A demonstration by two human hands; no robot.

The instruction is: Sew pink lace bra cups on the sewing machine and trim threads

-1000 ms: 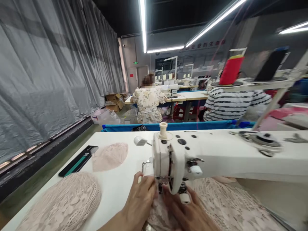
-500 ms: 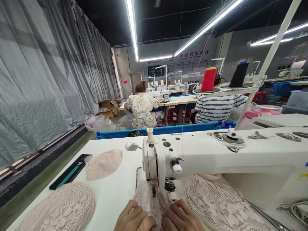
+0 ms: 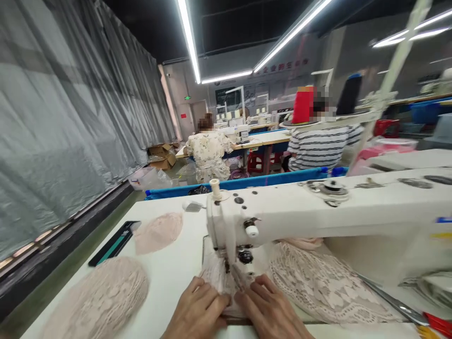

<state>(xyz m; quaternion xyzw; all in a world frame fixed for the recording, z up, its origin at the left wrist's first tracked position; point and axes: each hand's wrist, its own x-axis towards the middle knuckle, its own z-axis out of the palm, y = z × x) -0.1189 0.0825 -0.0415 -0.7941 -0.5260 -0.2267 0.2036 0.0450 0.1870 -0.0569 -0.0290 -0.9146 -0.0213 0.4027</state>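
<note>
A pale pink sheer lace piece (image 3: 213,268) lies under the needle area of a white sewing machine (image 3: 296,212). My left hand (image 3: 203,303) grips its near left part, fingers curled and pressed down. Close beside it, my right hand (image 3: 266,301) pinches the same lace from the right, just in front of the machine head. The lace between my thumbs is partly hidden by my fingers. Right of my right hand, more beige lace (image 3: 318,278) lies in a heap under the machine arm.
At left lie a rounded lace pile (image 3: 102,296), a smaller lace piece (image 3: 160,230) and a black-and-green flat case (image 3: 113,245). Scissors (image 3: 395,301) with red and yellow handles rest at right. A red thread cone (image 3: 302,106) stands behind the machine. Two people sit ahead.
The view has shifted and tilted, bringing the scissors' handles into sight. My hands remain on the lace, and my right hand's fingers are stretched slightly further forward.
</note>
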